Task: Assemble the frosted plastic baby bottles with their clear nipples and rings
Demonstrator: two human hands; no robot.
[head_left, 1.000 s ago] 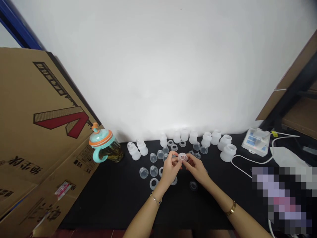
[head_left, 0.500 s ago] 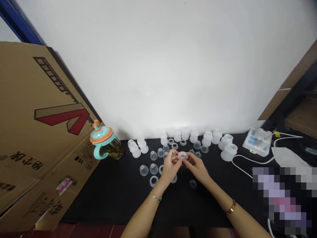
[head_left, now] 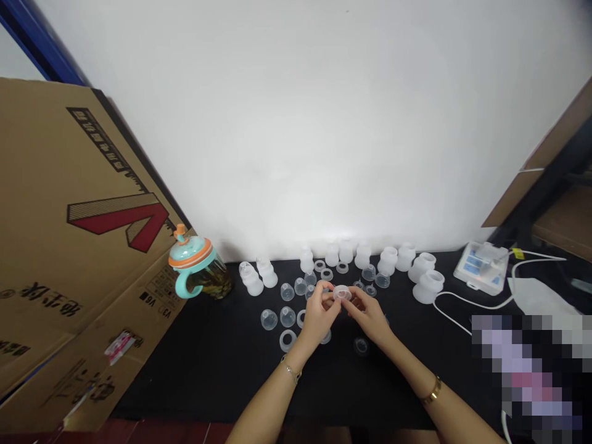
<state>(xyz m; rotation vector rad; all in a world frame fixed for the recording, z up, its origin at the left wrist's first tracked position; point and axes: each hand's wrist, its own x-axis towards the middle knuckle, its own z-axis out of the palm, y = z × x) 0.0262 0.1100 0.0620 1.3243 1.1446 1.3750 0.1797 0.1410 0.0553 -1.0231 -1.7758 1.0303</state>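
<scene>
Between both hands, above the black table, is a translucent white ring (head_left: 342, 292). My left hand (head_left: 319, 311) grips its left side with thumb and fingers, and my right hand (head_left: 369, 313) pinches its right side. Clear dome caps (head_left: 287, 316) lie to the left of my left hand, beside a loose ring (head_left: 287, 340). A clear nipple-like piece (head_left: 361, 346) rests below my right hand. Behind the hands stand several frosted white bottles (head_left: 363, 255), with small rings (head_left: 342, 267) in front of them. Two capped bottles (head_left: 251, 279) stand farther left.
A jug with a turquoise handle (head_left: 198, 265) stands at the left beside a large cardboard box (head_left: 41, 246). At the right are a white plastic case (head_left: 481, 268), a white cable (head_left: 481, 303) and a pixelated patch. A white wall rises behind the black table (head_left: 208, 370).
The view has shifted very slightly. Both hands keep hold of the ring, which now looks tilted a little differently.
</scene>
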